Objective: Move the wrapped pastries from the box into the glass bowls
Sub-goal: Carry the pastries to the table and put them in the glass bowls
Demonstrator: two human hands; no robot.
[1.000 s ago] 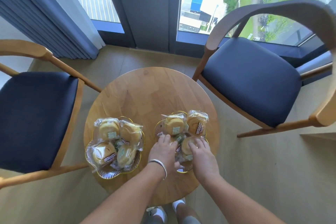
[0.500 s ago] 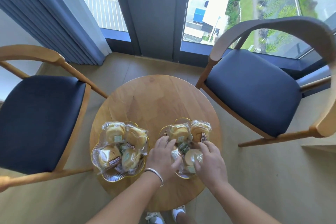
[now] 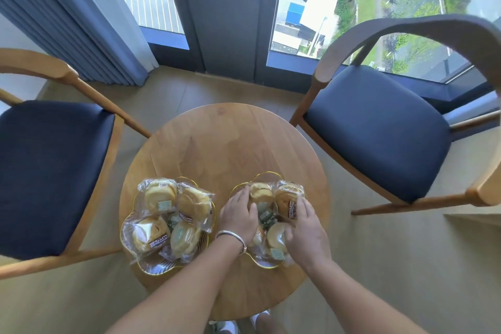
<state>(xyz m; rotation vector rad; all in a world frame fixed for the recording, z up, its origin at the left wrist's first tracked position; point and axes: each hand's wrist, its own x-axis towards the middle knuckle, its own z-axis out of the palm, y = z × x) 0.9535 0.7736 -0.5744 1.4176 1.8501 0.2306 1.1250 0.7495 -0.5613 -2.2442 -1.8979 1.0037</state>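
Worktop: I see a round worktop of pale wood (image 3: 217, 149), smooth, with a faint grain, and I place everything else from it.
Left bowl: a clear glass bowl with a scalloped gold rim (image 3: 127, 221) stands on the worktop's near left; four round yellow pastries in crinkled clear wrappers (image 3: 168, 218) fill it, lying flat in a two-by-two cluster.
Right bowl: a matching clear gold-rimmed glass bowl (image 3: 264, 174) stands on the worktop's near right, holding more round wrapped pastries (image 3: 276, 238), flat, labels facing up.
Left hand: my left hand (image 3: 238, 215), silver bangle at the wrist, lies palm down on the right bowl's pastries, fingers spread and loosely curled over one wrapper.
Right hand: my right hand (image 3: 305, 230) presses on the pastries at that bowl's right side, fingers bent; whether it grips one I cannot tell.
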